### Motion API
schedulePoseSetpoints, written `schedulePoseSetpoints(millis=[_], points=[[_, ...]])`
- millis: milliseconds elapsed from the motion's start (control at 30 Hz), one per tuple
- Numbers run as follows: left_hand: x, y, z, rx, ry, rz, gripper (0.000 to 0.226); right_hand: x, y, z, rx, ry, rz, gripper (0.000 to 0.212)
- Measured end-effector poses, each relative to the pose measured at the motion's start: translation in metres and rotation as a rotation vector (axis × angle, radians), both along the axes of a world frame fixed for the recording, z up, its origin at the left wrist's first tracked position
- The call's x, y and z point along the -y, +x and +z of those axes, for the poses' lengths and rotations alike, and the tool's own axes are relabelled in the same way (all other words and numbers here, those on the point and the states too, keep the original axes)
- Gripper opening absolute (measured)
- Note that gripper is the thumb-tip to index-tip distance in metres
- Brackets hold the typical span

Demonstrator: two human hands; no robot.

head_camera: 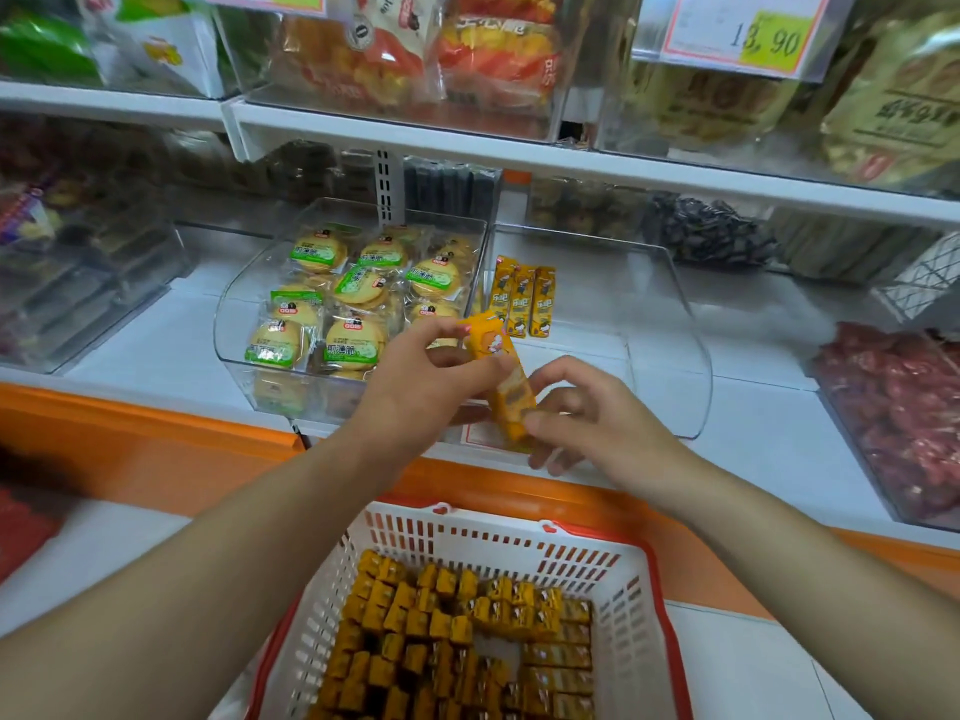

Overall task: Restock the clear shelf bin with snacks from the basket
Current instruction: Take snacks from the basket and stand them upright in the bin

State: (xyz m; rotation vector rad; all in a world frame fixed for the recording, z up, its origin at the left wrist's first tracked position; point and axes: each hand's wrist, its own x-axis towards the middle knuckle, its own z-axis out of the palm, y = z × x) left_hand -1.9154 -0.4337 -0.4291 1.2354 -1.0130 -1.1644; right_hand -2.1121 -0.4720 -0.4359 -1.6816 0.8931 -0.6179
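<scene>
Both my hands hold a small bundle of yellow snack packs [501, 374] in front of the clear shelf bin [670, 324]. My left hand [426, 376] pinches the bundle's upper end; my right hand [587, 413] grips its lower end. The bin holds three yellow snack packs [522, 301] lying side by side at its back left, and the rest of its floor is bare. Below my arms stands a white basket [636, 600] with a red rim, filled with several more yellow snack packs [457, 631].
A neighbouring clear bin [234, 304] to the left holds round green-labelled biscuit packs [358, 293]. Another bin with red-wrapped snacks [904, 407] stands at the right. An upper shelf [519, 153] carries bagged goods and a price tag [748, 28]. An orange shelf edge [156, 433] runs below.
</scene>
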Motion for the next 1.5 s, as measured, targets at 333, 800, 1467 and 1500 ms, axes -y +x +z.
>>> schedulePoseSetpoints(millis=[333,800,1467,1500], points=[[0.007,-0.011,-0.013,0.134,-0.048,-0.001,0.04,0.01,0.005,0.002,0.107,-0.124,-0.078,0.055],[0.033,0.023,-0.036,0.851,-0.093,0.227,0.061,0.134,0.002,-0.003,-0.209,-0.34,-0.433,0.052],[0.037,0.028,-0.05,1.066,0.021,0.079,0.082,0.232,0.023,-0.052,-0.618,-0.318,-0.629,0.04],[0.036,0.029,-0.048,1.051,0.021,0.072,0.079,0.229,0.022,-0.047,-0.641,-0.325,-0.622,0.036]])
